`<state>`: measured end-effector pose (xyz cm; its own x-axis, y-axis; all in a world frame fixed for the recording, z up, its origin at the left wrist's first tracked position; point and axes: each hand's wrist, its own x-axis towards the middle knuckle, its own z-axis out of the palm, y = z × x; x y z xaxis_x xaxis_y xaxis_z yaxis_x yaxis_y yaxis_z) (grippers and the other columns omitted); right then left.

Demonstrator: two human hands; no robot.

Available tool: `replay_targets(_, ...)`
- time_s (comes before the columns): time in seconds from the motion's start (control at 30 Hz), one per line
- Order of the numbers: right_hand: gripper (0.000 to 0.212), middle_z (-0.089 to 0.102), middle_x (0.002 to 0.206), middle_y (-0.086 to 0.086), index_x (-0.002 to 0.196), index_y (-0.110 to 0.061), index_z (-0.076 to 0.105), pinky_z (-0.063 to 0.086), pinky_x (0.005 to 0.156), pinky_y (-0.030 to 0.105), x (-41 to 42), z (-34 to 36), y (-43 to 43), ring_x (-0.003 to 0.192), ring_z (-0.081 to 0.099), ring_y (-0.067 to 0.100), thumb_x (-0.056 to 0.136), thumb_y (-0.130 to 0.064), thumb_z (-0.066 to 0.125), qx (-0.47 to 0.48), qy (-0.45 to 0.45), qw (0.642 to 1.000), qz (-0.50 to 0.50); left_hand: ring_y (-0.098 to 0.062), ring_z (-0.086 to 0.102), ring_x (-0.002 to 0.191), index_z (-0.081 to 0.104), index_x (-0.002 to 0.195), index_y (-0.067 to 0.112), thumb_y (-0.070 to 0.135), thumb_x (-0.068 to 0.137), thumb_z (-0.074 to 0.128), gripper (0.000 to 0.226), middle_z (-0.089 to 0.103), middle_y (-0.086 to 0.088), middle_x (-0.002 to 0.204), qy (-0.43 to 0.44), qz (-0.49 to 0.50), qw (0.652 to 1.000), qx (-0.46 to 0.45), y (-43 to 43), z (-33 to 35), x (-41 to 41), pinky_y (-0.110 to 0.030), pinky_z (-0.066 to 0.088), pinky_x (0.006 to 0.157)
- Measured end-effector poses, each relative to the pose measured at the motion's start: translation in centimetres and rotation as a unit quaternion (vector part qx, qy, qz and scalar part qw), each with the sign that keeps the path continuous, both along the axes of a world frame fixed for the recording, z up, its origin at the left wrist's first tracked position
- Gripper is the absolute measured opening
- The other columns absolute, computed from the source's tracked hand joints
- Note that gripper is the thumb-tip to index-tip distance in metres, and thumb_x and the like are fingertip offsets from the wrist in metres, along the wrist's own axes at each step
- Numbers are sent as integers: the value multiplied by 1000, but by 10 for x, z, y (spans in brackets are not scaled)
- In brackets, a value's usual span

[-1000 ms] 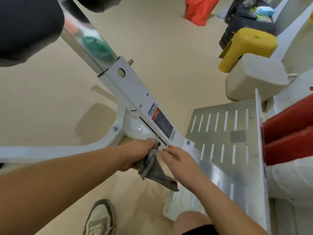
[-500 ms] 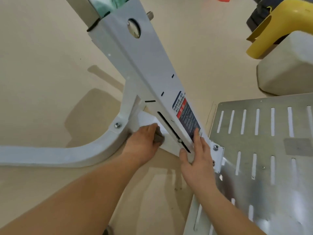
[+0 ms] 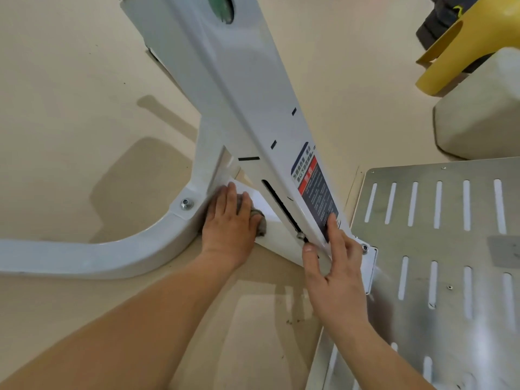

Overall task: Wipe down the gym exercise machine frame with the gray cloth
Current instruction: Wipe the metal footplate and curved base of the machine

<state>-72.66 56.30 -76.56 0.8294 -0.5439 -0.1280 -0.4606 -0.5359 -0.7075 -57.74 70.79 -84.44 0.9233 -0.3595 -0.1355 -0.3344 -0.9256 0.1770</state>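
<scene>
Left hand point(image 3: 229, 220) has flattened, straight fingers pressing the one gray cloth point(image 3: 258, 222) onto the base plate of the frame point(image 3: 239, 94). Right hand point(image 3: 336, 271) lies spread along its beam, fingertips touching one warning label point(image 3: 315, 190).

A smooth beige floor point(image 3: 70, 108) is spreading across the whole view, carrying soft shadows on its left side and a scatter of small dark specks point(image 3: 292, 320) toward its near edge. A brushed metal plate with rows of long narrow slots point(image 3: 450, 249) is lying flat along the floor's right edge, with a small grey rectangular patch point(image 3: 503, 251) sticking to it. Beyond the plate, toward the floor's far right corner, a pale grey-beige moulded block with rounded corners point(image 3: 484, 114) is sitting. A bright yellow plastic stool point(image 3: 478, 43) is showing just behind it. A dark object point(image 3: 439, 21) is peeking out behind the stool, too cropped to identify.
</scene>
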Motion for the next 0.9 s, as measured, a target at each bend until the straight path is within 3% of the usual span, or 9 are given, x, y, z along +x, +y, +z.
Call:
replay_targets(0.1,62,26,134,-28,137,-82,7,45,98,36,-2,1,-4,129,46,6,91,-69,44,-4,4,1000,10,-29,33,138,44,144,23,51,104,29,50,35,-4,154,-20,37,998,-38,-12,6,-15,-42,27,117)
replay_targets(0.2,63,26,128,-31,136,-84,8,43,92,33,-2,3,-4,121,50,5,85,-73,43,-13,-5,1000,9,-18,34,142,45,146,30,54,99,39,53,47,6,151,-10,-136,984,-117,-19,1,-44,-34,19,121)
replay_targets(0.27,65,27,128,-31,137,-83,9,47,96,38,-2,2,-5,121,50,6,81,-75,41,-20,-7,1000,15,-12,13,155,30,156,37,60,101,35,60,30,14,164,16,-217,971,-96,-15,-5,-40,-41,5,128)
replay_targets(0.3,66,27,128,-31,138,-83,9,49,98,42,-2,2,-6,121,51,7,81,-75,42,-21,-7,1000,19,-11,1,158,22,159,39,63,102,28,62,19,17,168,20,-205,976,-76,-11,-9,-33,-46,-3,128)
replay_targets(0.4,59,28,129,-29,136,-84,10,49,100,45,-1,2,-8,123,49,8,90,-73,46,-19,-14,999,22,-16,-19,156,8,162,37,64,101,7,67,-1,10,172,17,-81,996,-39,-7,-14,-17,-50,-15,125)
replay_targets(0.5,62,30,130,-28,134,-85,12,46,92,39,0,3,-6,123,48,6,93,-64,53,-22,-12,999,24,-20,-28,154,0,163,27,68,99,2,76,-11,-1,172,30,-28,998,-43,-16,-17,-31,-51,-17,124)
replay_targets(0.63,67,32,126,-29,141,-79,18,43,88,36,0,1,-6,120,48,3,82,-67,50,-19,-23,999,15,-23,-20,156,6,164,22,70,98,8,82,-3,-5,172,31,-33,998,-44,-18,-19,-18,-51,-15,124)
replay_targets(0.77,62,31,120,-38,139,-81,17,44,87,34,1,4,-7,116,51,-1,87,-69,49,4,-16,1000,21,-22,-15,157,2,164,23,61,100,16,76,-2,-2,172,46,-36,997,-47,-14,-8,25,-50,-9,126)
replay_targets(0.9,68,29,125,-41,138,-82,15,45,87,32,-1,11,-10,112,49,-12,77,-76,45,12,-11,999,32,-19,-20,156,3,164,29,58,104,11,68,-4,3,173,43,-46,995,-74,-17,-9,-26,-47,-16,125)
